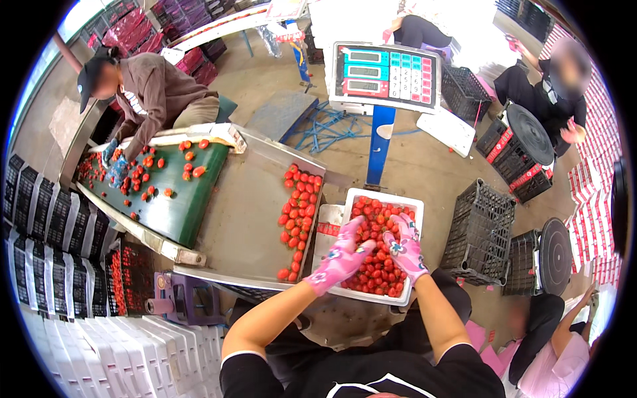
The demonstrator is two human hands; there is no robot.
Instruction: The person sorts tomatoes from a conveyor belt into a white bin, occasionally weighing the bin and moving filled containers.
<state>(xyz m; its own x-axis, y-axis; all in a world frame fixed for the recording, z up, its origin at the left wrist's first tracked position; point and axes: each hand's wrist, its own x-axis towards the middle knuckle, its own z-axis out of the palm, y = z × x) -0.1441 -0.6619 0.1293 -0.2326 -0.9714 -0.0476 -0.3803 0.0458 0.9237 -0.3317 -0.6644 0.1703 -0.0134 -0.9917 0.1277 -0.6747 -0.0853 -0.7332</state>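
Observation:
Small red tomatoes [380,273] fill a white foam box [417,207] in front of me. My left hand [341,257], in a pink flowered glove, lies over the box's left side with its fingers stretched out on the tomatoes. On the right side my right hand [405,249], gloved the same way, rests with spread fingers against the tomatoes. Neither hand grips anything that I can see; the undersides of the fingers are hidden. Beyond the box stands a digital scale display [386,74] on a blue post.
To the left, a metal tray [249,205] holds more tomatoes [300,215] along its right edge. A green conveyor belt [189,192] adjoins it, where a co-worker [152,93] handles tomatoes. Black crates [479,232] stand at right; white foam boxes [126,351] are stacked at lower left.

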